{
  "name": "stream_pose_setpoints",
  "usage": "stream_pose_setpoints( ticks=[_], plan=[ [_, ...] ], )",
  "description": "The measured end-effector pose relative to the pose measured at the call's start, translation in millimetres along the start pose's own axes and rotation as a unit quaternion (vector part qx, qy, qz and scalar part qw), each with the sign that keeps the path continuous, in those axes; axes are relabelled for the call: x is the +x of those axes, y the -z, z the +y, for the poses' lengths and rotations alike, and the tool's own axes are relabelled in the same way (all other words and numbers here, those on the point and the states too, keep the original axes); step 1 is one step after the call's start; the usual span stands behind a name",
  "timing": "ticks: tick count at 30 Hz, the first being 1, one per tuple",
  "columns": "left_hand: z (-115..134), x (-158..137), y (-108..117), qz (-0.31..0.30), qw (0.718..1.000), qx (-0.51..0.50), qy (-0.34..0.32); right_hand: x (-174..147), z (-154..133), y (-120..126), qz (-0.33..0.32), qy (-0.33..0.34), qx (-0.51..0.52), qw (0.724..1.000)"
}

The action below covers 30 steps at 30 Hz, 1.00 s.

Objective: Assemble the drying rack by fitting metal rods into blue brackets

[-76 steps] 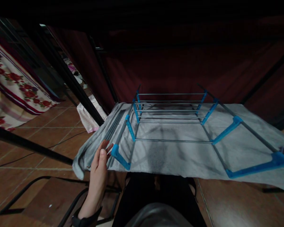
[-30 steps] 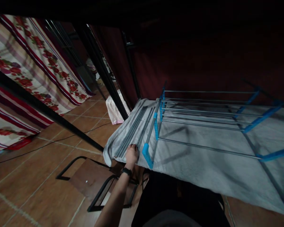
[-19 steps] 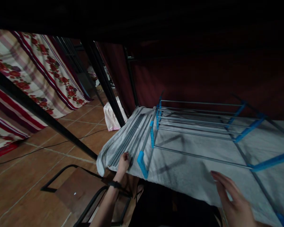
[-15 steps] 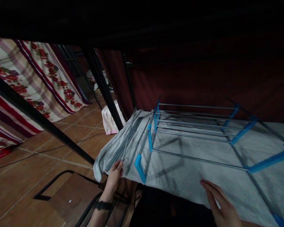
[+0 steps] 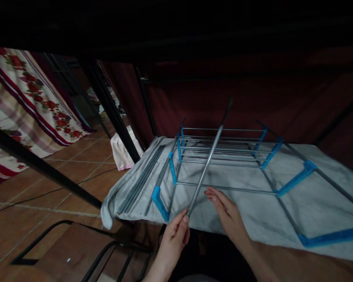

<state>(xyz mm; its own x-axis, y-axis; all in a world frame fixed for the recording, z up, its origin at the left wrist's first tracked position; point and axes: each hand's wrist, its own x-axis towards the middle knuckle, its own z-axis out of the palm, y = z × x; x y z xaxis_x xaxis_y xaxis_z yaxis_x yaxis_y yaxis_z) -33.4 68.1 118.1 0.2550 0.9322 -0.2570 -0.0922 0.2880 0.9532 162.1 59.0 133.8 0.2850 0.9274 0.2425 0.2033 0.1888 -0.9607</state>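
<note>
My left hand (image 5: 175,230) grips the near end of a grey metal rod (image 5: 208,161), which tilts up and away over the rack. My right hand (image 5: 225,209) is just right of the rod, apart from it, fingers stretched out and holding nothing. Behind both hands lies a partly assembled rack (image 5: 226,188) of grey tubes joined by blue plastic pieces. One blue corner piece (image 5: 160,203) is at its near left, another blue bracket (image 5: 295,178) on its right side. Several loose rods (image 5: 142,180) lie in a bundle left of the rack.
A grey blanket (image 5: 238,211) covers the bed under the rack. Black bed posts (image 5: 111,107) stand at left, and a dark bunk is overhead. A brown chair (image 5: 67,250) with a black frame stands on the tiled floor. A floral curtain (image 5: 32,90) hangs far left.
My left hand has lifted a rod off the bundle and brought it right, in front of me. My right hand has moved in towards it. The view has shifted right.
</note>
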Motion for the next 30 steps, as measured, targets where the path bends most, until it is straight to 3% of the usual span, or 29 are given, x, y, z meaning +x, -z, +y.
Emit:
stream_pose_setpoints(
  ticks=[4,9,15,21,30],
  plan=[
    [-14.1,23.1,-25.0,-0.009,1.000,-0.007,0.015,22.4,0.0,-15.4,0.054,-0.095,0.172,0.979],
    [-13.7,29.6,-29.4,-0.040,0.998,0.046,-0.008,49.0,4.8,-26.8,0.088,-0.190,0.349,0.913],
    [-37.8,20.3,-34.7,0.008,0.988,0.127,-0.082,55.7,14.7,-38.6,0.130,-0.205,0.428,0.871],
    [-36.8,3.2,-42.2,0.013,0.968,0.220,-0.120,43.1,18.5,-34.6,0.142,-0.207,0.432,0.866],
    [-45.6,5.2,-48.2,-0.018,0.964,0.230,-0.130,38.4,22.1,-25.7,0.148,-0.200,0.425,0.870]
  ],
)
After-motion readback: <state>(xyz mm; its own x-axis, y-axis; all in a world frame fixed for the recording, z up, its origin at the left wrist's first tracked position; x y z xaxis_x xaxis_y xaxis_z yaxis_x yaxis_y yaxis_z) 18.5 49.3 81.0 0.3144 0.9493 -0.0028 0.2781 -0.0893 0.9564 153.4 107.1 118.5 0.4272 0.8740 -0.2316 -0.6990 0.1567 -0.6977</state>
